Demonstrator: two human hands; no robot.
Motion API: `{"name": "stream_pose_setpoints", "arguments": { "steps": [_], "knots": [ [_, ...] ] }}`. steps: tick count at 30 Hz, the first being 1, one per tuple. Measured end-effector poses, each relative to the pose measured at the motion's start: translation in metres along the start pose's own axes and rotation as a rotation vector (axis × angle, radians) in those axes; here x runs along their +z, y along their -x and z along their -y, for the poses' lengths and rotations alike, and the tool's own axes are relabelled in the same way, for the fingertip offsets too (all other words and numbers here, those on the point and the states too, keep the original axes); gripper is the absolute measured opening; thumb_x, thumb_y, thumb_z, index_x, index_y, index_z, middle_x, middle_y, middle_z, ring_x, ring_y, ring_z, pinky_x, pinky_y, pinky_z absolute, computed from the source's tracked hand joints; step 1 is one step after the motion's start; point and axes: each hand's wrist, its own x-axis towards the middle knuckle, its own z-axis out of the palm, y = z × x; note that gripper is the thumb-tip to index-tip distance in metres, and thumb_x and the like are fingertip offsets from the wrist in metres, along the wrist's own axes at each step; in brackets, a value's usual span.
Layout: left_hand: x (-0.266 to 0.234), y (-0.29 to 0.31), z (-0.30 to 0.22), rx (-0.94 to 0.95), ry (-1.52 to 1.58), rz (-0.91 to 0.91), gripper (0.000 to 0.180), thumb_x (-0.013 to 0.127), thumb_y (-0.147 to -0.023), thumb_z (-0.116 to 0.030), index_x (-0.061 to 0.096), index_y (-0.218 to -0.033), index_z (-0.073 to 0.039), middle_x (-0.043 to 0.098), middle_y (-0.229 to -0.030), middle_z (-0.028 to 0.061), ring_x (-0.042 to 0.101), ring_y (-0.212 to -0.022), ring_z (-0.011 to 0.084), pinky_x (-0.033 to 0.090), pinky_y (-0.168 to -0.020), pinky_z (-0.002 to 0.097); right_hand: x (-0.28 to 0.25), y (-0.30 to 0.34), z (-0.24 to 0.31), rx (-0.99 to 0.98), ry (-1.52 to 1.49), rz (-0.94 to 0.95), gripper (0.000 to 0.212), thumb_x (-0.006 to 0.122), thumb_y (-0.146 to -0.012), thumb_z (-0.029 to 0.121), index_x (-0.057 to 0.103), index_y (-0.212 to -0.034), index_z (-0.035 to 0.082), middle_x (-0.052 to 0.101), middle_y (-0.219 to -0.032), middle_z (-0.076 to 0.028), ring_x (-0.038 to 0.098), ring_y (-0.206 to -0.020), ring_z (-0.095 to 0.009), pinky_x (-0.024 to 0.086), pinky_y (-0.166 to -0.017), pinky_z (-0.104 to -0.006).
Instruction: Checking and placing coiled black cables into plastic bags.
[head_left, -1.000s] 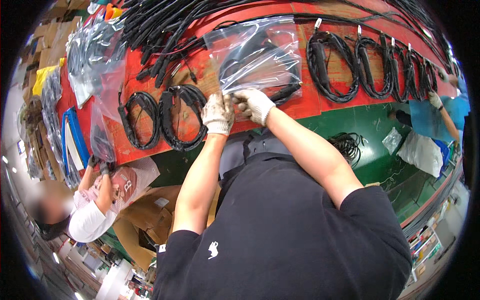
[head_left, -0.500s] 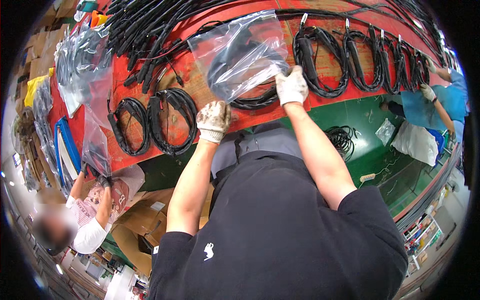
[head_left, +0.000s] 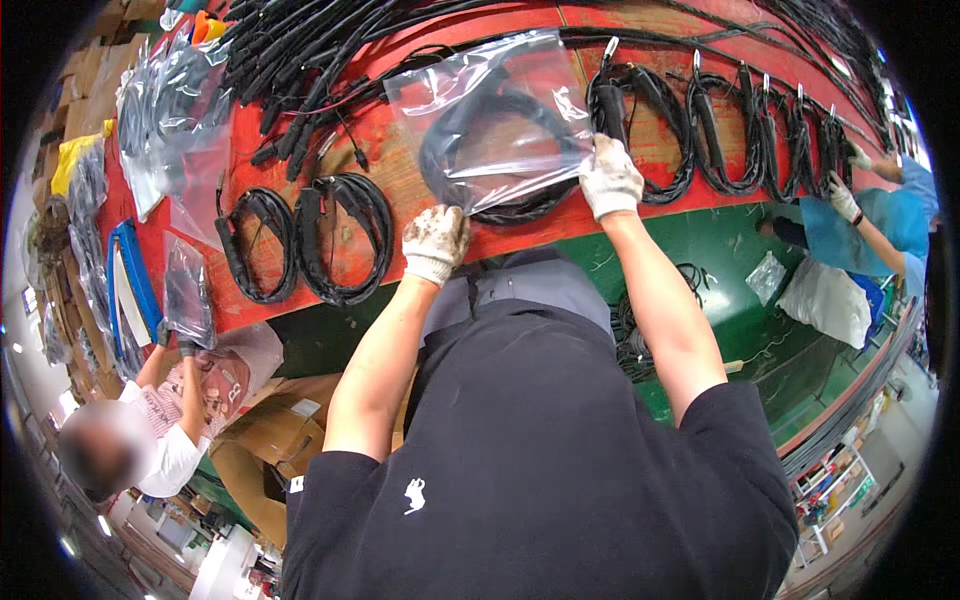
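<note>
A clear plastic bag (head_left: pixel 505 165) is stretched between my two white-gloved hands above the table edge. My left hand (head_left: pixel 437 238), its glove stained dark, is closed at the bag's near left corner. On the bag's right edge my right hand (head_left: pixel 610 178) is closed, thumb and fingers pinching the film. A black cable coil (head_left: pixel 525 213) shows through the bag and sticks out past its near edge; I cannot tell how much of it is inside. To the right stands another cable coil (head_left: pixel 670 180), close to my right hand.
Two black coils (head_left: pixel 345 240) lie left on the red table (head_left: pixel 400 170), several more (head_left: pixel 725 150) at right. Loose cables (head_left: pixel 300 60) pile up behind. A co-worker at left holds a filled bag (head_left: pixel 187 290); another's gloved hand (head_left: pixel 843 198) reaches the right coils.
My right hand has shifted slightly right and nearer, pulling the bag flatter and wider. My left hand moved slightly right. The left co-worker's bag now hangs lower, with dark contents.
</note>
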Motion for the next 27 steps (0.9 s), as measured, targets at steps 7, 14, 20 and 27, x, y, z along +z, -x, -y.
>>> {"name": "stream_pose_setpoints", "arguments": {
  "steps": [7, 14, 20, 27],
  "knots": [
    [0.018, 0.008, -0.017, -0.280, 0.022, 0.083, 0.042, 0.068, -0.089, -0.044, 0.059, -0.108, -0.007, 0.066, -0.103, 0.0200, 0.066, -0.095, 0.0384, 0.052, -0.080, 0.0541, 0.015, 0.020, -0.035, 0.048, -0.349, -0.053, 0.029, 0.058, -0.095, 0.015, 0.063, -0.123, 0.008, 0.071, -0.112, -0.018, 0.070, -0.102, -0.035, 0.055, -0.089, -0.0427],
    [0.025, -0.007, -0.017, -0.495, 0.055, 0.157, 0.038, 0.066, -0.088, -0.032, 0.059, -0.116, -0.008, 0.068, -0.110, 0.0212, 0.068, -0.101, 0.0414, 0.051, -0.088, 0.0527, 0.023, 0.051, -0.038, -0.014, -0.149, 0.016, 0.030, 0.060, -0.093, 0.014, 0.060, -0.123, 0.013, 0.064, -0.116, -0.016, 0.068, -0.100, -0.041, 0.056, -0.084, -0.0503],
    [0.009, -0.010, -0.012, -0.582, 0.094, 0.252, 0.034, 0.059, -0.090, -0.025, 0.056, -0.114, -0.001, 0.071, -0.101, 0.0261, 0.070, -0.097, 0.0426, 0.055, -0.086, 0.0533, 0.023, 0.071, -0.035, 0.140, -0.118, 0.101, 0.027, 0.057, -0.094, 0.023, 0.057, -0.120, 0.015, 0.065, -0.116, -0.016, 0.069, -0.096, -0.041, 0.055, -0.085, -0.0524],
    [-0.055, -0.012, -0.017, -0.492, 0.236, -0.046, 0.024, 0.059, -0.090, -0.021, 0.060, -0.104, -0.002, 0.069, -0.091, 0.0280, 0.068, -0.087, 0.0465, 0.054, -0.078, 0.0551, -0.069, 0.045, -0.021, 0.020, -0.197, -0.010, 0.020, 0.054, -0.096, 0.025, 0.064, -0.110, 0.014, 0.072, -0.094, -0.022, 0.070, -0.084, -0.045, 0.055, -0.076, -0.0536]
  ]
}}
